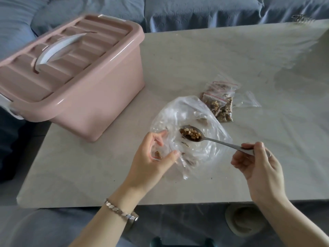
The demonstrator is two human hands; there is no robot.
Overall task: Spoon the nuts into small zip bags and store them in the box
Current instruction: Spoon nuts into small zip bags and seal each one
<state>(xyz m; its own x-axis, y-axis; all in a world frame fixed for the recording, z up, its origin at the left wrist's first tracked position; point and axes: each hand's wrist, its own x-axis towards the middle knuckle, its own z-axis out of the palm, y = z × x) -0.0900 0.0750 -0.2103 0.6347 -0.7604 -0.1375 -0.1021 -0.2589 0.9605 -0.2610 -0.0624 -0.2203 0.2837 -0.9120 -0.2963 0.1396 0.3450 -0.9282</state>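
Observation:
My right hand (256, 163) pinches the handle of a metal spoon (219, 141) whose bowl is heaped with chopped nuts (190, 134). The spoon hovers over a large crumpled clear plastic bag (185, 113) lying on the table, with a few nut bits left in it. My left hand (154, 157) holds a small clear zip bag (157, 154) open at its mouth, a few nuts inside, just left of the spoon. Two filled small zip bags (220, 102) with red seals lie behind the big bag. The pink box (99, 97) stands at the left with its lid closed.
An empty small zip bag (247, 100) lies right of the filled ones. The pale table (231, 50) stretches back to a blue sofa (195, 11). A round pale object (245, 221) sits on the floor below the table's near edge.

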